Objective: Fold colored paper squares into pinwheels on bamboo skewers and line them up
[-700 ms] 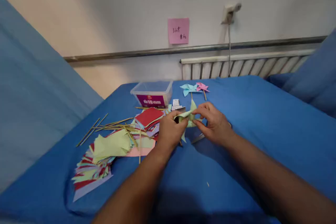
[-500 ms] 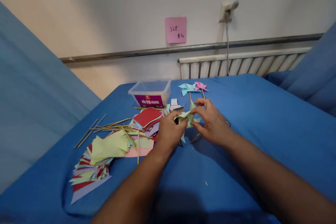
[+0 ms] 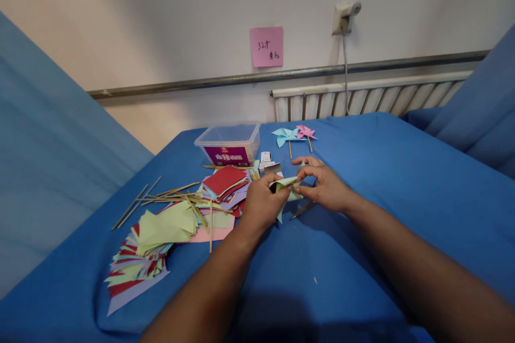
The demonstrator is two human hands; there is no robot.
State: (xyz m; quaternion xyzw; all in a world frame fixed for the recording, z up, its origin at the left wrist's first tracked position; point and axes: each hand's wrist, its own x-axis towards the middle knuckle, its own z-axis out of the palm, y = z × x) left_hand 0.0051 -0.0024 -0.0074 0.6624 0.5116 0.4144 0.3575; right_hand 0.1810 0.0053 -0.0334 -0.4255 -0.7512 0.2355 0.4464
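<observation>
Between my two hands is a pale green paper pinwheel (image 3: 286,184), its blades partly curled toward the middle. My left hand (image 3: 263,201) pinches its left side between thumb and fingers. From the right, my right hand (image 3: 322,185) closes thumb and index finger on a blade near the centre. My fingers hide part of the paper. Below the right hand, scissors (image 3: 301,210) lie on the blue cloth, partly covered. Behind the hands lie two finished pinwheels on sticks, a light blue one (image 3: 286,136) and a pink one (image 3: 306,132).
A clear plastic tub (image 3: 229,144) stands at the back. Small white boxes (image 3: 266,162) sit right of it. To the left lie thin wooden sticks (image 3: 177,196), a red-topped paper stack (image 3: 225,179) and fanned coloured sheets (image 3: 139,262). A radiator (image 3: 374,94) lines the wall.
My right hand has shifted slightly, and its fingers have brought an upright green blade down toward the pinwheel's centre. More of the scissors shows. The view has moved a little.
</observation>
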